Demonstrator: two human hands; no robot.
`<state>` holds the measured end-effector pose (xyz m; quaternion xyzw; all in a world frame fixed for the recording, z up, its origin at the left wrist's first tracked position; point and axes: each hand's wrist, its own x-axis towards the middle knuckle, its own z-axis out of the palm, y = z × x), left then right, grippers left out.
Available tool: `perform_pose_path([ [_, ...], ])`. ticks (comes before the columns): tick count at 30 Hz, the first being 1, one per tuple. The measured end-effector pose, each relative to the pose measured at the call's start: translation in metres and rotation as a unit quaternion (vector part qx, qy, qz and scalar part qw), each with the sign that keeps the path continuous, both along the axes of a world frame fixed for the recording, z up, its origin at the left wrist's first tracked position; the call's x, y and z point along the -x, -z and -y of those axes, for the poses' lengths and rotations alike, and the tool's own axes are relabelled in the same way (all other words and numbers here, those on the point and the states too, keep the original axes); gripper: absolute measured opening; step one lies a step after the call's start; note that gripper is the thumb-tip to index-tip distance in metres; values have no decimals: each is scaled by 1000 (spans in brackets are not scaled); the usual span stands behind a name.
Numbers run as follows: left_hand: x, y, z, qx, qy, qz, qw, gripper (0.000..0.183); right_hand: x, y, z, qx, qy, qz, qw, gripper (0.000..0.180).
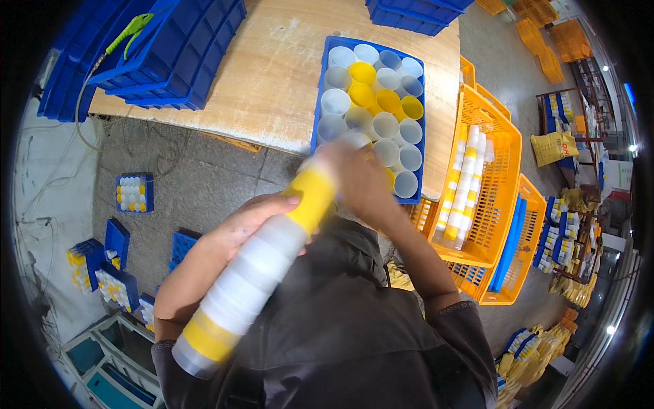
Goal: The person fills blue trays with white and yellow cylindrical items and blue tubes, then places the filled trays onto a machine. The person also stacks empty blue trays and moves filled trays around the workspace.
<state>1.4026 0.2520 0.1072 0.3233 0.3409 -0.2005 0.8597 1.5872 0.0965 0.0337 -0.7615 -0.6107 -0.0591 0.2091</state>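
Note:
My left hand (260,220) is wrapped around a long stack of nested plastic cups (260,266), white and translucent with yellow ones among them. The stack slants from my left arm up towards the tray. My right hand (357,174) is blurred by motion at the stack's upper end, over the tray's near edge; whether its fingers grip a cup is not clear. A blue plastic tray (316,117) on the wooden table holds rows of upright white and yellow cups (386,125), partly hidden by my right hand.
Blue crates (168,61) stand at the table's left, with a green air blow gun (134,30) on top. An orange crate (498,133) with stacked cups sits right of the wooden table (271,76). Further trays of cups (134,193) are on the floor at left.

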Motion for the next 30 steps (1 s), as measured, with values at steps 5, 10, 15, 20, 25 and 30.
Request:
perform_pose_path([
  [5,26,37,-31,112,-121,57,985,62,-15,21,6,-120,200,-407,883,70],
  [10,22,51,-44,33,-319,34,947,51,1,54,4,-54,36,-203,977,74],
  [15,-3,65,-29,-174,-446,-4,878,48,4,28,34,-47,-77,-419,904,65],
  [20,-58,129,51,-476,-271,121,828,44,-5,21,104,57,-80,-801,591,75],
  [25,-53,170,123,-249,44,10,967,59,-99,91,179,-88,186,-456,866,75],
  [30,-77,190,145,4,-345,81,935,76,-209,152,230,-19,294,-209,932,77],
])
